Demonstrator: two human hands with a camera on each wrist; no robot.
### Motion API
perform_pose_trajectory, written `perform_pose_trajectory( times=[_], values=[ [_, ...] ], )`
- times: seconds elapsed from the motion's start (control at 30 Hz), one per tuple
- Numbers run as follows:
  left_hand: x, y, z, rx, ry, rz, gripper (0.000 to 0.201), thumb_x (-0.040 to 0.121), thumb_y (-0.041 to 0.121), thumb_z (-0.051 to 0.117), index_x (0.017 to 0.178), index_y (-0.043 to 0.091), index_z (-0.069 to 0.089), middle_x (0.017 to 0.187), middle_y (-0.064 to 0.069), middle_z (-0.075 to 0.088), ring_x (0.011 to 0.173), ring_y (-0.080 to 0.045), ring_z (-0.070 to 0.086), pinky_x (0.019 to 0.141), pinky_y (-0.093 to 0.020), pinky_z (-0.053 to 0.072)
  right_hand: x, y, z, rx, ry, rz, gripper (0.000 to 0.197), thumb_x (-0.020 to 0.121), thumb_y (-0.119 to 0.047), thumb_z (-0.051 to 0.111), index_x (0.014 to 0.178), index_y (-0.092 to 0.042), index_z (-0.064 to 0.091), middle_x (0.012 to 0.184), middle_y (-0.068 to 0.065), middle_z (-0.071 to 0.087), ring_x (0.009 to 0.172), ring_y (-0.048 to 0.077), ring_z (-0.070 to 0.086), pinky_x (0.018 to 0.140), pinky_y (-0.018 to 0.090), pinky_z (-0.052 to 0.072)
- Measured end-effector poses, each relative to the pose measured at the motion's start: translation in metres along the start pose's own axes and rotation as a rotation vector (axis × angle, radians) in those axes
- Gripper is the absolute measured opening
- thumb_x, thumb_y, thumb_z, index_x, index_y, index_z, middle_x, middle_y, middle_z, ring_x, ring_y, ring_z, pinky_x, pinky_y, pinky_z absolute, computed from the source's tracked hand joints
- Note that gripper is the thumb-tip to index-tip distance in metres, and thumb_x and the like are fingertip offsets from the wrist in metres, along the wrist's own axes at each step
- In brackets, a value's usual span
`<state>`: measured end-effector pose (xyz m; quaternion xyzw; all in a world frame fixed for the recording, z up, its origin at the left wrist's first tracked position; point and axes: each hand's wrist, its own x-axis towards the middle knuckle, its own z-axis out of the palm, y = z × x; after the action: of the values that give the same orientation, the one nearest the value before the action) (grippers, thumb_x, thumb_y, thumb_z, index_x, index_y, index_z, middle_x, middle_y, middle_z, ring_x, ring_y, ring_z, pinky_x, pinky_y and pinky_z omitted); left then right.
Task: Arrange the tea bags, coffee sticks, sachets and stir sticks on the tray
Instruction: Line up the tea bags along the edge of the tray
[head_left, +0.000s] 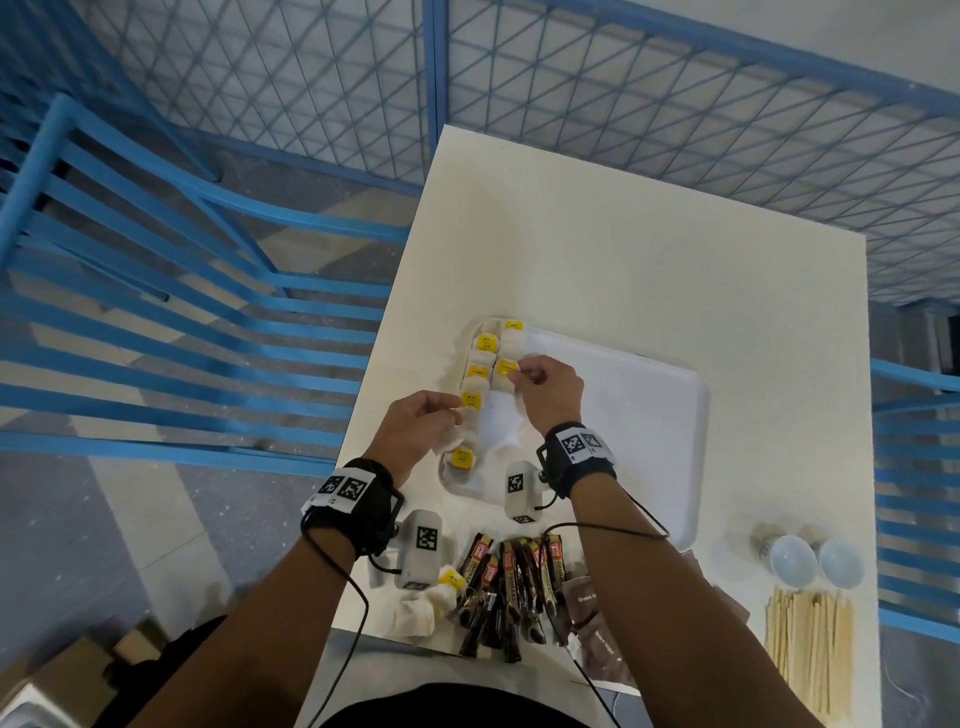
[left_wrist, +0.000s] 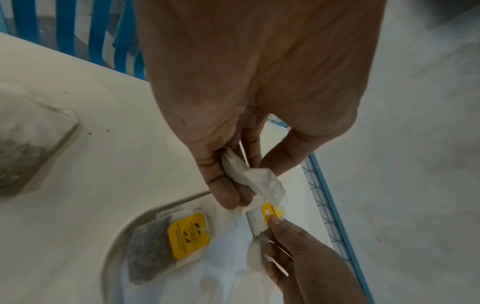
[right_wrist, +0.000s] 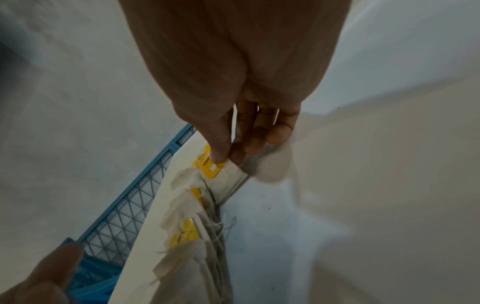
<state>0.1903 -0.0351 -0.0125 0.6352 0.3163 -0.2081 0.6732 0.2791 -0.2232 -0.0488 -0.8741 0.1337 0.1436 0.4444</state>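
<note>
Now — tea bags (head_left: 480, 371) rowed lengthwise along tray (head_left: 649, 415) left edge | both hands — left (head_left: 415, 431), right (head_left: 548, 389) — pinching tea bags

Smooth white plastic tray (head_left: 649, 415), crinkled paper tea bags (head_left: 485, 358), wooden stir sticks (head_left: 810, 649).

Looks like a fenced test or data-capture cell, not a home; blue mesh fence panels (head_left: 675, 104) close in a plain white table (head_left: 597, 249); grey concrete floor (head_left: 78, 519); blue slatted chair (head_left: 156, 291) alongside; marker-tagged wrist cameras (head_left: 522, 491) on both arms.
</note>
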Motion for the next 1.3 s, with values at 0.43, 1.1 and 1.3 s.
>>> perform_pose_trajectory(
  times=[0.43,1.1,1.3],
  values=[
    [-0.002,0.001,0.002,-0.003,-0.008,0.125,0.022,0.094,-0.008,0.064,0.108,0.009,0.070,0.092,-0.005,0.069,0.084,-0.019,0.065,0.079,-0.039,0.060,-0.013,-0.002,-0.003,0.111,0.121,0.018,0.025,0.088,-0.027,0.075,0.109,-0.020,0.067,0.089,0.000,0.068,0.078,0.008,0.062,0.069,0.010,0.043],
    [-0.007,-0.005,0.009,-0.174,0.025,0.071,0.015,0.097,0.000,0.065,0.111,-0.001,0.070,0.092,-0.017,0.073,0.083,-0.028,0.070,0.079,-0.036,0.063,-0.052,-0.027,-0.010,0.049,-0.370,-0.158,0.004,0.090,-0.024,0.074,0.093,-0.022,0.075,0.082,-0.006,0.073,0.077,0.014,0.067,0.079,0.032,0.057],
    [-0.011,-0.009,0.011,-0.140,0.025,0.080,0.012,0.095,0.002,0.068,0.107,-0.003,0.068,0.083,-0.016,0.072,0.076,-0.025,0.070,0.074,-0.034,0.063,-0.055,-0.026,-0.015,0.131,-0.323,-0.146,0.017,0.092,-0.018,0.073,0.107,-0.011,0.075,0.087,0.004,0.072,0.068,0.006,0.063,0.061,0.010,0.047]
  ],
)
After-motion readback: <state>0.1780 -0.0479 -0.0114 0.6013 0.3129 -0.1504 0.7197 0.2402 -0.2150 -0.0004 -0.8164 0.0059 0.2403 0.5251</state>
